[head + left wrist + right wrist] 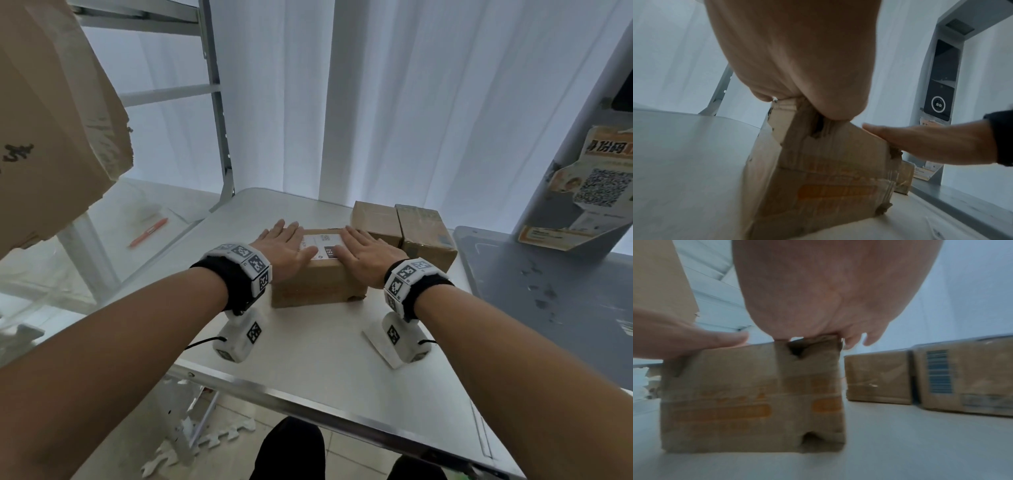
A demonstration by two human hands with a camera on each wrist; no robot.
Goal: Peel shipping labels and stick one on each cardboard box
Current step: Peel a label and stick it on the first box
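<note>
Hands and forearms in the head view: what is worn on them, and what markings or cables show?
Both forearms are bare, no sleeves. The left hand and right hand wear no gloves. Each wrist carries a black band ringed with white blocks printed with black square tags. Under each wrist hangs a white camera housing bearing another tag, with a thin black cable leading off it.

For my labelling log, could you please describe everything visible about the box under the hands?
The brown cardboard box sits flat on the white table, taped, with faded orange print and torn corners. A white label lies on its top. The left hand and right hand press flat on it.
</note>
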